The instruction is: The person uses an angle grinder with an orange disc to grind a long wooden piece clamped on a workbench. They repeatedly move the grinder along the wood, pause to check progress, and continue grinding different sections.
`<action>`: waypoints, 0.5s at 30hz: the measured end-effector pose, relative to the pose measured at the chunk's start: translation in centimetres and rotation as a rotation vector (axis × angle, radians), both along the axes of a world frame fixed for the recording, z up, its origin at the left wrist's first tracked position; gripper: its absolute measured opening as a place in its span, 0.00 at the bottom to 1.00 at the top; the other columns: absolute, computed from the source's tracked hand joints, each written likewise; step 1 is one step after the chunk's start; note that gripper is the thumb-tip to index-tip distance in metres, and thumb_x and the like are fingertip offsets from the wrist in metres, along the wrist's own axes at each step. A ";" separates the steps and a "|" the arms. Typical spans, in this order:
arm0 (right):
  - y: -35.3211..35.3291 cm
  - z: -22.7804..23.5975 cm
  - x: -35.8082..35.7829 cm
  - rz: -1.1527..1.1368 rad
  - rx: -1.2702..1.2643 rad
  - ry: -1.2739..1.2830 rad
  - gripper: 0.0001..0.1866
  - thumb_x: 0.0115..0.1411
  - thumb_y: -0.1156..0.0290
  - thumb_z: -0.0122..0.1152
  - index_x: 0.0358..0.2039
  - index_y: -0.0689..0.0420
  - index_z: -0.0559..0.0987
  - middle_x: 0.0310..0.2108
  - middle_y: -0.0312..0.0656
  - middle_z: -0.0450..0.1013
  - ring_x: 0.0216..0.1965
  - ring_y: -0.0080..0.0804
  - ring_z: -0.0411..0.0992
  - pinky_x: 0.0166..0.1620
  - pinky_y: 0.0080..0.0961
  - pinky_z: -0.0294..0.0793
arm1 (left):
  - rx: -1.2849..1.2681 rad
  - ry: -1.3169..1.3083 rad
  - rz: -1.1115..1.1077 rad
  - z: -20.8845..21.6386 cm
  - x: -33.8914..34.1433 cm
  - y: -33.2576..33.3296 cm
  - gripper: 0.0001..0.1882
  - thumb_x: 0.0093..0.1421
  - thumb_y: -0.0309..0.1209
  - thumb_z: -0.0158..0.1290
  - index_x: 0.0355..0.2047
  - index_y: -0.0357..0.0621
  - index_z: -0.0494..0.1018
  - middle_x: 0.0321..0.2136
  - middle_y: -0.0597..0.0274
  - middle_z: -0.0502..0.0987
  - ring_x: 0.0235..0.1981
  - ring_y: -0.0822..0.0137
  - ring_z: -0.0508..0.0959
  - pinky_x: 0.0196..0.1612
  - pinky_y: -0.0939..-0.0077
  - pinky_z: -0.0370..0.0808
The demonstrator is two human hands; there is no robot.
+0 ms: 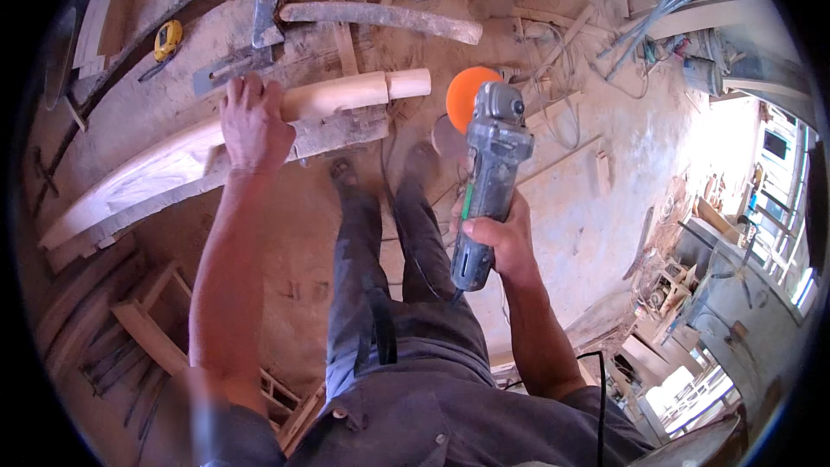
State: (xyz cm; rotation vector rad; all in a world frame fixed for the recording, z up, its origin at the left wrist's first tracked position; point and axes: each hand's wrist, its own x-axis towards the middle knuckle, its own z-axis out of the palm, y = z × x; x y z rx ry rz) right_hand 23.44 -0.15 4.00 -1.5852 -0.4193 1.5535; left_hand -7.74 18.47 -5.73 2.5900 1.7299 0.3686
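My left hand (257, 128) is gripping the pale wood (339, 96) in the frame's left half, my right hand (510, 238) is clasping the grinder (494, 175) right of centre, and one-handed steadying is perhaps risking rolling wood and a skidding orange disc (465, 95).

Left grip (255, 125), right grip (512, 238) are making two. One angle grinder (497, 177), one orange disc (462, 97), one pale shaped timber (337, 97) are showing. One axe (372, 15), one yellow tape measure (169, 38) are appearing; trouser legs (356, 246) are numbering two.
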 end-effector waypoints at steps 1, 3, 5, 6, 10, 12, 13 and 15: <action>-0.3 -0.2 -0.2 0.028 -0.033 -0.006 0.30 0.42 0.74 0.71 0.50 0.64 0.75 0.34 0.43 0.79 0.32 0.33 0.80 0.39 0.32 0.81 | 0.001 0.002 0.009 -0.5 0.2 -0.2 0.16 0.41 0.22 0.62 0.33 0.45 0.75 0.40 0.57 0.74 0.46 0.50 0.73 0.47 0.54 0.72; -0.7 -0.6 -0.8 0.085 -0.100 -0.017 0.35 0.41 0.72 0.69 0.54 0.66 0.74 0.35 0.45 0.79 0.33 0.37 0.81 0.42 0.35 0.83 | 0.018 0.014 0.027 -1.1 0.2 -0.2 0.15 0.41 0.22 0.62 0.33 0.46 0.76 0.40 0.58 0.73 0.47 0.51 0.72 0.47 0.55 0.71; -0.7 -1.0 -1.7 0.064 -0.078 0.006 0.33 0.41 0.74 0.70 0.51 0.65 0.74 0.35 0.45 0.79 0.33 0.37 0.81 0.41 0.34 0.83 | 0.028 0.019 0.047 -1.9 0.5 -0.5 0.16 0.42 0.22 0.62 0.34 0.47 0.77 0.41 0.58 0.74 0.47 0.51 0.72 0.48 0.55 0.71; -0.7 -1.2 -2.0 0.053 -0.067 0.018 0.32 0.41 0.75 0.70 0.50 0.65 0.74 0.35 0.45 0.79 0.32 0.36 0.81 0.41 0.34 0.83 | 0.034 0.021 0.057 -2.1 0.6 -0.6 0.16 0.42 0.22 0.63 0.34 0.47 0.77 0.41 0.58 0.74 0.47 0.51 0.72 0.48 0.55 0.71; -0.1 -1.6 -2.4 0.131 -0.056 0.066 0.31 0.44 0.75 0.72 0.51 0.64 0.75 0.35 0.43 0.79 0.33 0.33 0.81 0.41 0.32 0.82 | 0.001 0.012 0.115 -1.2 1.3 -1.4 0.20 0.40 0.21 0.65 0.37 0.46 0.79 0.41 0.58 0.74 0.47 0.50 0.72 0.53 0.55 0.72; 0.8 -0.5 -2.8 0.139 -0.066 0.064 0.29 0.45 0.74 0.73 0.50 0.62 0.77 0.35 0.40 0.79 0.36 0.29 0.79 0.42 0.30 0.80 | 0.008 0.031 0.135 -1.5 1.1 -1.5 0.19 0.40 0.24 0.66 0.36 0.48 0.79 0.41 0.59 0.75 0.47 0.51 0.72 0.51 0.55 0.72; 1.5 0.0 -2.8 0.146 -0.069 0.061 0.28 0.45 0.73 0.73 0.49 0.61 0.78 0.36 0.38 0.78 0.37 0.26 0.78 0.43 0.29 0.78 | 0.010 0.024 0.125 -1.8 0.9 -1.6 0.20 0.40 0.22 0.65 0.37 0.47 0.79 0.41 0.59 0.75 0.47 0.50 0.73 0.52 0.55 0.72; 2.8 0.2 -2.6 0.201 -0.080 -0.018 0.27 0.45 0.72 0.73 0.49 0.62 0.78 0.36 0.39 0.79 0.38 0.27 0.78 0.43 0.29 0.78 | 0.014 0.010 0.106 -2.5 0.5 -1.8 0.20 0.40 0.20 0.63 0.38 0.45 0.79 0.40 0.58 0.74 0.47 0.50 0.73 0.53 0.55 0.72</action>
